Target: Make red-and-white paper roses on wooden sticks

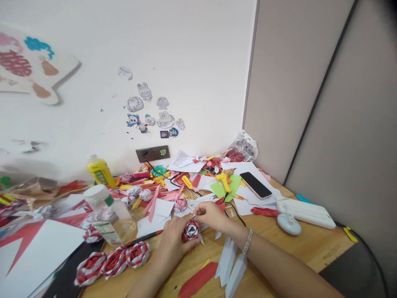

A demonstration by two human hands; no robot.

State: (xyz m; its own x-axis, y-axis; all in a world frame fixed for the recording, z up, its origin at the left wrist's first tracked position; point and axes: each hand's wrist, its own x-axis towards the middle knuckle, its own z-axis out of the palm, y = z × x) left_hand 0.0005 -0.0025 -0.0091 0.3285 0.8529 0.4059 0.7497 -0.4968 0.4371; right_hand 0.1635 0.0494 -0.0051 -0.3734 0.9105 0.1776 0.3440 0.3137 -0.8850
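A round red-and-white folded paper flower [191, 230] sits in the grip of my left hand [177, 234], whose fingers and thumb curl around its side. At its upper edge, my right hand [208, 215] pinches what looks like a thin paper strip; the fingertips partly hide it. Several white paper strips [228, 260] with notched ends lie below my right wrist. A red paper strip [199, 280] rests on the table in front of the flower. To the left stand finished-looking red-and-white paper roses [114, 261] in a row.
A clear plastic jar [110, 215] and a yellow bottle [101, 170] stand at left. Paper scraps cover the back. A yellow glue gun [225, 181], a phone [256, 185], a white mouse [289, 224] and a white power strip [305, 212] lie toward the right. White sheets [46, 252] lie at front left.
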